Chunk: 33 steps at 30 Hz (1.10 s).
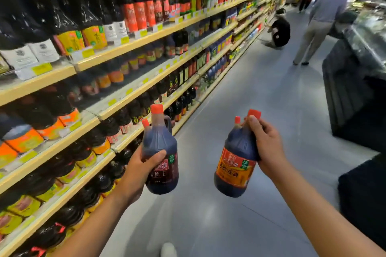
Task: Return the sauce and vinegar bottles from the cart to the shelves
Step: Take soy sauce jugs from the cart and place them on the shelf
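My left hand [139, 170] grips the body of a dark sauce jug with a dark red label [160, 144] and an orange-red cap, held upright beside the shelves. My right hand [266, 146] holds a second dark jug with an orange label [236, 165] by its handle near the neck, tilted slightly left. Both jugs hang over the aisle floor at waist height. The shelves [87, 127] run along the left, packed with dark sauce and vinegar bottles. No cart shows in the head view.
A grey aisle floor [250, 94] stretches ahead. A black display case [359, 81] stands on the right. One person [279, 31] crouches by the shelves far ahead, and another person [319, 25] stands bent over near the case. My shoe tip [168, 249] shows at the bottom.
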{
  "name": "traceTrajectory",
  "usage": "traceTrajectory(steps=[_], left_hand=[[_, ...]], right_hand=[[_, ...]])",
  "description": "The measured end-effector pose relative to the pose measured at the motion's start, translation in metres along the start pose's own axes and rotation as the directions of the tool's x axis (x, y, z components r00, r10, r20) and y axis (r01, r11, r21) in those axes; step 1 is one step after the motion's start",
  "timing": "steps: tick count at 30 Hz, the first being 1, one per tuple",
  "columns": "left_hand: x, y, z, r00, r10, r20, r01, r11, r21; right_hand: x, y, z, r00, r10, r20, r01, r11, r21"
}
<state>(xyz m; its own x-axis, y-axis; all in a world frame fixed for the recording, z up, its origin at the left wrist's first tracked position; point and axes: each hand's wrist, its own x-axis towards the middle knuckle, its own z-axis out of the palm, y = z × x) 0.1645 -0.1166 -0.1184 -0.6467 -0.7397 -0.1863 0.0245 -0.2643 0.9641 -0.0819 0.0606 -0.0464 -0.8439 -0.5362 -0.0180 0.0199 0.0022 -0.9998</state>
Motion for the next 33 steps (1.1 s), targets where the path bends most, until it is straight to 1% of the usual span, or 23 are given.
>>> traceTrajectory(steps=[5,12,14,18,22,26,29,33], left_hand=[[0.079,0.007,0.033,0.997,-0.014,0.075,0.013,1.0,0.005],[0.184,0.022,0.065,0.991,-0.084,0.106,0.082,0.996,0.025],[0.208,0.024,0.071,0.989,-0.103,0.105,0.101,0.995,0.023],[0.252,0.026,0.079,0.991,-0.106,0.081,0.105,0.994,0.02],[0.285,0.026,0.084,0.996,-0.089,-0.013,0.089,0.996,0.009],[0.309,0.024,0.09,0.984,-0.061,-0.165,0.057,0.998,-0.026],[0.319,0.021,0.091,0.956,-0.041,-0.292,0.028,0.998,-0.05],[0.318,0.017,0.08,0.902,-0.035,-0.43,0.007,0.998,-0.066]], right_hand=[[0.067,0.002,-0.002,0.999,0.003,-0.05,-0.006,0.999,-0.049],[0.159,0.003,0.005,0.993,0.015,-0.118,-0.025,0.996,-0.08],[0.185,0.003,0.007,0.992,0.021,-0.121,-0.031,0.996,-0.088],[0.24,0.006,0.012,0.997,0.008,-0.08,-0.017,0.993,-0.114],[0.302,0.01,0.024,1.0,-0.006,0.015,0.008,0.988,-0.155],[0.364,0.016,0.041,0.983,-0.005,0.183,0.038,0.983,-0.179],[0.399,0.019,0.061,0.951,-0.006,0.309,0.065,0.981,-0.181],[0.429,0.023,0.098,0.883,-0.011,0.47,0.1,0.981,-0.165]])
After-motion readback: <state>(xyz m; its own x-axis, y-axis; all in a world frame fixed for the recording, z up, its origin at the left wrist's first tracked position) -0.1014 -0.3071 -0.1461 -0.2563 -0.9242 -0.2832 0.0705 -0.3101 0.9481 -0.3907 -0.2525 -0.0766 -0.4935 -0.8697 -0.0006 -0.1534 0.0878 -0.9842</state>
